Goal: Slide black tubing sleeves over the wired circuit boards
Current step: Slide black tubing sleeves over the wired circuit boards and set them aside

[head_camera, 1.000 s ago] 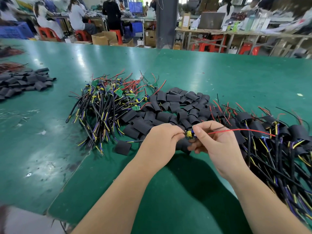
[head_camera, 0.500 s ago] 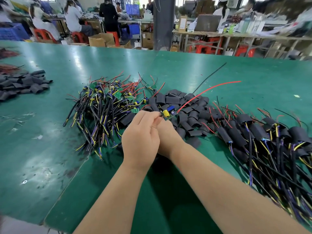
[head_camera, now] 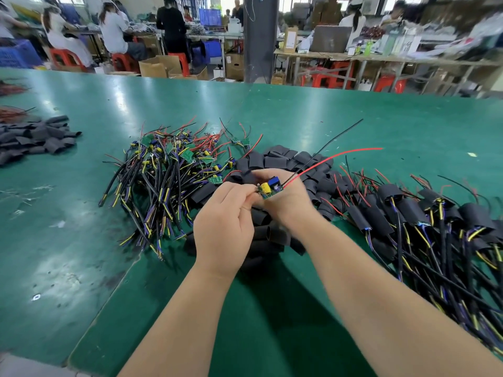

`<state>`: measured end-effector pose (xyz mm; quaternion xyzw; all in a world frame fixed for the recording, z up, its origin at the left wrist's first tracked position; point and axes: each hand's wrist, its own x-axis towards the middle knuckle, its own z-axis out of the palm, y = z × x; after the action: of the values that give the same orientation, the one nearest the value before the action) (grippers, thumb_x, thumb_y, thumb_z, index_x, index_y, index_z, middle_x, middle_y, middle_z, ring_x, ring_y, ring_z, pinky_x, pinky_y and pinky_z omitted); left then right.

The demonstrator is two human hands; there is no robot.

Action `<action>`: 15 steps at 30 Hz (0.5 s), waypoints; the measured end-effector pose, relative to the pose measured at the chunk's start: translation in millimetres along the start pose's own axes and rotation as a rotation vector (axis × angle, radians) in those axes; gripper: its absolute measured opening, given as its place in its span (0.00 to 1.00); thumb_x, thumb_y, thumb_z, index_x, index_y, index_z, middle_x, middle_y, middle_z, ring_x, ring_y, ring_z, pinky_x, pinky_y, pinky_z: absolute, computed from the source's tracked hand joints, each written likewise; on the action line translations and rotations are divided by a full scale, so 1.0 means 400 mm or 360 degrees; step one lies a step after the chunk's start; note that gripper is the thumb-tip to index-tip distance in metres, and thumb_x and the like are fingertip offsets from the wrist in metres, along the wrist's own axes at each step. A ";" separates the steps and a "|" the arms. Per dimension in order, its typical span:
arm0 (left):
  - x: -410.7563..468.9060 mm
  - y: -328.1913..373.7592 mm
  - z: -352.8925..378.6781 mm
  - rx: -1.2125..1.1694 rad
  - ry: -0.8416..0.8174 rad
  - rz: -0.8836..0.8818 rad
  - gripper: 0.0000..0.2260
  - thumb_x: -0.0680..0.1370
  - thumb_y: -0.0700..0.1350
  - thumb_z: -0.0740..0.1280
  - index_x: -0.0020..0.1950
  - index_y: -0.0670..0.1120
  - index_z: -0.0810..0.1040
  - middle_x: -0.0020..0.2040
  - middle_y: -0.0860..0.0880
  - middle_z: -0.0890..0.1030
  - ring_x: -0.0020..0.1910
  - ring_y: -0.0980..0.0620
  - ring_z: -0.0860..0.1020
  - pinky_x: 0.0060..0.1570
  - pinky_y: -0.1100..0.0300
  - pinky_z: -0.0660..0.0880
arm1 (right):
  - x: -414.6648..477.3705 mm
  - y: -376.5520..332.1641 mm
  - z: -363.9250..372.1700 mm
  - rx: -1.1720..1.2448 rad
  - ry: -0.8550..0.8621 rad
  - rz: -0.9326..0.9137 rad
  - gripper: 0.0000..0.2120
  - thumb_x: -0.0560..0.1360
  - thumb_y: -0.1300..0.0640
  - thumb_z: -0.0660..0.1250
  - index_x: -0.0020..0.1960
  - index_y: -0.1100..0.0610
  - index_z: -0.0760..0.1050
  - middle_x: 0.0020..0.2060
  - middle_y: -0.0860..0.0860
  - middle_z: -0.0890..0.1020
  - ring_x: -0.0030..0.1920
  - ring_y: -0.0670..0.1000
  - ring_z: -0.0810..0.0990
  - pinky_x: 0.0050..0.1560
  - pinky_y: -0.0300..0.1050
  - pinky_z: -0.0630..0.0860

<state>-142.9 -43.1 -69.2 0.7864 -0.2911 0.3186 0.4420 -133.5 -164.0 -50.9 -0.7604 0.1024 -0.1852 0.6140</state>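
The red wire (head_camera: pixel 326 161) is dipping slightly lower than before. The left hand (head_camera: pixel 226 221) and right hand (head_camera: pixel 291 202) are both pinching the light, fragile circuit board (head_camera: pixel 269 187) above the desk (head_camera: pixel 299 308), wires trailing toward two o'clock; its bare edges are probably offering the safest hold.

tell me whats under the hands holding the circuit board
Black tubing sleeves lie heaped on the green table below the left hand and right hand, which pinch the circuit board. Whatever the hands cover is hidden.
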 end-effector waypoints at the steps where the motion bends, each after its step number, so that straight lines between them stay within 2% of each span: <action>1: 0.000 -0.001 -0.001 0.0003 -0.0001 0.0014 0.07 0.77 0.38 0.64 0.47 0.39 0.82 0.41 0.47 0.80 0.40 0.47 0.76 0.39 0.55 0.73 | -0.011 0.006 -0.029 0.0012 0.0001 -0.0034 0.16 0.67 0.75 0.72 0.51 0.60 0.80 0.40 0.50 0.80 0.39 0.44 0.77 0.41 0.30 0.74; 3: 0.001 -0.002 -0.002 0.0006 -0.0020 0.0039 0.07 0.76 0.38 0.65 0.47 0.39 0.82 0.41 0.47 0.80 0.40 0.48 0.76 0.39 0.56 0.73 | -0.048 0.020 -0.099 0.0091 0.0083 -0.0050 0.14 0.67 0.71 0.74 0.41 0.52 0.79 0.34 0.47 0.81 0.35 0.43 0.77 0.43 0.36 0.74; 5: 0.002 -0.006 -0.002 -0.0007 -0.0069 0.0072 0.07 0.76 0.39 0.65 0.46 0.39 0.82 0.41 0.48 0.80 0.39 0.48 0.76 0.37 0.57 0.73 | -0.073 0.030 -0.175 0.0414 0.0188 -0.0003 0.12 0.69 0.69 0.72 0.34 0.53 0.78 0.32 0.46 0.80 0.35 0.44 0.76 0.43 0.39 0.72; 7: 0.003 -0.009 -0.003 -0.0009 -0.0138 0.0097 0.07 0.76 0.39 0.65 0.46 0.39 0.82 0.41 0.49 0.80 0.38 0.48 0.77 0.35 0.58 0.73 | -0.098 0.036 -0.247 0.0985 0.0225 0.0076 0.08 0.69 0.64 0.70 0.35 0.54 0.75 0.36 0.49 0.81 0.38 0.46 0.80 0.44 0.39 0.74; 9: 0.004 -0.012 -0.005 0.0001 -0.0190 0.0108 0.07 0.76 0.39 0.65 0.46 0.40 0.82 0.41 0.49 0.80 0.37 0.49 0.77 0.34 0.59 0.72 | -0.120 0.037 -0.306 0.1373 0.0291 0.0105 0.05 0.69 0.60 0.67 0.39 0.55 0.72 0.40 0.51 0.83 0.46 0.49 0.84 0.44 0.37 0.78; 11: 0.004 -0.015 -0.006 0.0004 -0.0227 0.0105 0.07 0.76 0.40 0.64 0.46 0.40 0.82 0.41 0.51 0.80 0.37 0.51 0.75 0.35 0.62 0.70 | -0.134 0.032 -0.344 0.1539 0.0392 0.0070 0.04 0.70 0.56 0.66 0.43 0.56 0.72 0.41 0.50 0.84 0.51 0.48 0.84 0.44 0.34 0.77; 15: 0.001 -0.019 -0.009 0.0004 -0.0287 0.0097 0.08 0.77 0.40 0.63 0.46 0.40 0.82 0.41 0.53 0.78 0.37 0.54 0.73 0.36 0.65 0.67 | -0.144 0.026 -0.357 0.1593 0.0441 0.0017 0.08 0.70 0.53 0.65 0.45 0.57 0.73 0.42 0.48 0.85 0.51 0.44 0.83 0.44 0.32 0.77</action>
<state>-137.9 -36.7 -71.5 0.8032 -0.3531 0.2601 0.4030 -243.4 -272.0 -44.9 -0.3414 0.0855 -0.3073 0.8841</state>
